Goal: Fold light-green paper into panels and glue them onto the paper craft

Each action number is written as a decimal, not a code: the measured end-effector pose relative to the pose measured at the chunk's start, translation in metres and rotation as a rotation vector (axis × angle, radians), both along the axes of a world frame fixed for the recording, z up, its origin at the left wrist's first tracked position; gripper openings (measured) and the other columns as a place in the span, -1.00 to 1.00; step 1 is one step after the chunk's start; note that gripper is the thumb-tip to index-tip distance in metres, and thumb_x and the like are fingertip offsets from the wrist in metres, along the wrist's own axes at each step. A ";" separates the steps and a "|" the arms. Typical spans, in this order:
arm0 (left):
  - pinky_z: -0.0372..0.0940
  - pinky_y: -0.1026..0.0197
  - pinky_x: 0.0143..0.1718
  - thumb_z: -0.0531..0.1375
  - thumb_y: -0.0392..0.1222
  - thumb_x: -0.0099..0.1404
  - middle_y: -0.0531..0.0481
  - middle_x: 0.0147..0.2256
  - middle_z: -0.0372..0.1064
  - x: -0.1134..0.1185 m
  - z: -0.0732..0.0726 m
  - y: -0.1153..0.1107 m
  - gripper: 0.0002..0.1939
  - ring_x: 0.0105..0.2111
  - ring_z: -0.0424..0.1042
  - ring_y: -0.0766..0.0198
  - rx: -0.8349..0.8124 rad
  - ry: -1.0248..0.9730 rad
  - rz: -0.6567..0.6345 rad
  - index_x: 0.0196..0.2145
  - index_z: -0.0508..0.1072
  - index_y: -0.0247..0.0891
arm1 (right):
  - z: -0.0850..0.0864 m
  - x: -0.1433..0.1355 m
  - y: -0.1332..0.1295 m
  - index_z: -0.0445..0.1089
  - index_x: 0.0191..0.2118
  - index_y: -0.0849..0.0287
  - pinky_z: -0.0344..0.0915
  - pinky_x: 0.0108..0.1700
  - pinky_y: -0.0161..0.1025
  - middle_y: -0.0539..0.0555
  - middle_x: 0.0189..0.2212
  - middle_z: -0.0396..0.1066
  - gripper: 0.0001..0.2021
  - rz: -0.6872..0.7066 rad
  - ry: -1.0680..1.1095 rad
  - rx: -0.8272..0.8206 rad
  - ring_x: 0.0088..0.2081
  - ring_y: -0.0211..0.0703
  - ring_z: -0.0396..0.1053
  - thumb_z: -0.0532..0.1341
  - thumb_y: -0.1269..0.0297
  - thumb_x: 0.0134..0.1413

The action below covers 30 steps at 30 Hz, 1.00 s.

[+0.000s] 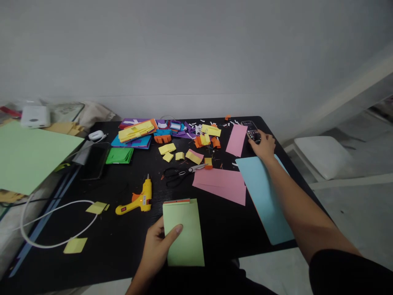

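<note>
- My left fingers (pixel 175 231) pinch the green paper (pixel 187 248).
- Right fingers (pixel 270 142) at the phone (pixel 251 132); can't tell if gripping.
- Next calls for a steady left pinch.

Glue gun (pixel 143 198) bright yellow, trigger (pixel 135 197) orange; surface (pixel 116 258) plain black; sheet near surface's right edge (pixel 270 205) light blue, pretty plain tbh.

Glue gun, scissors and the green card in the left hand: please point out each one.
Glue gun (pixel 147 189): head view, yellow barrel.
Scissors (pixel 190 169): head view, on the pivot.
Green card (pixel 188 250): head view, lower face.
</note>
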<state>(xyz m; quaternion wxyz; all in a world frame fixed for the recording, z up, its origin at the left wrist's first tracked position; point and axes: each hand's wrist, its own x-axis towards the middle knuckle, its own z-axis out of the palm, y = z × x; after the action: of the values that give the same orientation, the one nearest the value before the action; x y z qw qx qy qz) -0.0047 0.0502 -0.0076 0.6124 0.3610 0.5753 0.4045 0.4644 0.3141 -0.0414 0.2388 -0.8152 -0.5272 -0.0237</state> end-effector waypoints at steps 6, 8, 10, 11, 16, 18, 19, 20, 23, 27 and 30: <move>0.52 0.16 -0.27 0.47 0.18 0.14 -0.16 -0.23 0.68 -0.001 -0.005 0.000 -0.46 -0.28 0.64 0.02 0.000 -0.023 -0.044 -0.08 0.67 -0.29 | 0.003 -0.003 -0.002 0.19 0.39 0.18 0.15 0.23 0.32 0.43 0.22 0.27 -0.21 0.005 0.040 0.015 0.23 0.46 0.20 0.29 -0.02 0.09; 0.51 0.17 -0.28 0.46 0.18 0.15 -0.15 -0.24 0.68 -0.002 -0.006 0.000 -0.46 -0.29 0.64 0.03 -0.007 -0.032 -0.051 -0.07 0.67 -0.28 | 0.007 -0.006 -0.004 0.18 0.38 0.21 0.15 0.24 0.35 0.45 0.23 0.28 -0.20 0.005 0.066 0.027 0.23 0.47 0.21 0.30 -0.01 0.07; 0.51 0.17 -0.28 0.47 0.18 0.14 -0.15 -0.24 0.68 -0.002 -0.006 -0.001 -0.46 -0.29 0.63 0.03 -0.014 -0.039 -0.047 -0.07 0.67 -0.28 | 0.013 -0.011 -0.006 0.18 0.36 0.26 0.14 0.24 0.37 0.48 0.23 0.29 -0.19 0.004 0.103 0.046 0.23 0.49 0.22 0.32 0.02 0.04; 0.51 0.17 -0.28 0.47 0.19 0.13 -0.16 -0.23 0.68 -0.001 -0.006 -0.001 -0.45 -0.29 0.63 0.03 -0.017 -0.040 -0.044 -0.08 0.67 -0.28 | 0.018 -0.014 -0.007 0.18 0.35 0.28 0.13 0.25 0.39 0.50 0.23 0.29 -0.19 0.003 0.124 0.061 0.24 0.50 0.22 0.33 0.04 0.03; 0.50 0.17 -0.29 0.49 0.21 0.08 -0.16 -0.27 0.68 0.000 -0.002 0.001 -0.44 -0.30 0.63 0.03 -0.039 -0.053 -0.015 -0.12 0.68 -0.28 | 0.051 -0.047 -0.023 0.21 0.29 0.36 -0.07 0.38 0.44 0.54 0.30 0.22 -0.30 0.054 0.236 0.204 0.37 0.49 0.09 0.30 0.17 0.07; 0.49 0.17 -0.30 0.50 0.21 0.07 -0.16 -0.29 0.67 0.000 0.001 0.002 -0.44 -0.31 0.62 0.04 -0.051 -0.064 -0.007 -0.14 0.68 -0.28 | 0.062 -0.074 -0.044 0.25 0.25 0.30 -0.07 0.41 0.42 0.48 0.29 0.23 -0.39 0.120 0.301 0.264 0.39 0.42 0.07 0.27 0.15 0.13; 0.48 0.18 -0.31 0.50 0.21 0.06 -0.16 -0.30 0.67 0.000 0.002 0.003 -0.44 -0.32 0.62 0.04 -0.057 -0.070 -0.005 -0.15 0.68 -0.29 | 0.066 -0.092 -0.059 0.29 0.21 0.23 0.03 0.39 0.38 0.42 0.25 0.30 -0.47 0.175 0.347 0.275 0.35 0.36 0.16 0.26 0.12 0.18; 0.48 0.18 -0.32 0.51 0.22 0.04 -0.16 -0.30 0.67 0.001 0.003 0.004 -0.44 -0.33 0.61 0.05 -0.066 -0.078 -0.005 -0.17 0.68 -0.29 | 0.069 -0.112 -0.078 0.34 0.15 0.16 0.18 0.33 0.32 0.34 0.17 0.39 -0.57 0.248 0.404 0.267 0.25 0.26 0.30 0.23 0.08 0.24; 0.47 0.17 -0.32 0.51 0.23 0.03 -0.16 -0.29 0.67 0.001 0.006 0.008 -0.42 -0.35 0.59 0.07 -0.098 -0.118 0.003 -0.17 0.67 -0.30 | 0.073 -0.178 -0.144 0.49 -0.08 0.02 0.54 -0.08 -0.01 0.11 -0.20 0.57 -0.68 0.551 0.645 0.080 -0.17 0.00 0.55 0.28 -0.10 0.26; 0.47 0.16 -0.27 0.52 0.21 0.03 -0.17 -0.27 0.67 0.004 0.007 0.014 -0.39 -0.32 0.59 0.07 -0.129 -0.198 -0.025 -0.11 0.66 -0.31 | 0.077 -0.242 -0.214 0.46 0.09 0.03 0.56 -0.16 -0.08 0.14 -0.07 0.57 -0.57 0.712 1.422 -0.429 -0.07 0.00 0.55 0.36 -0.10 0.24; 0.47 0.15 -0.25 0.52 0.20 0.05 -0.18 -0.25 0.67 0.006 0.007 0.018 -0.37 -0.31 0.59 0.07 -0.138 -0.248 -0.052 -0.07 0.65 -0.32 | 0.080 -0.249 -0.224 0.54 0.02 0.07 0.56 -0.15 -0.09 0.13 -0.10 0.60 -0.59 0.681 1.448 -0.462 -0.09 -0.02 0.56 0.33 -0.13 0.26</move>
<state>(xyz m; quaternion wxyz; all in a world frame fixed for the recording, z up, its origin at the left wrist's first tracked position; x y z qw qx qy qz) 0.0013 0.0683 -0.0007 0.7124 0.2799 0.5122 0.3896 0.2152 0.0903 0.0384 0.3395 -0.4533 -0.4525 0.6889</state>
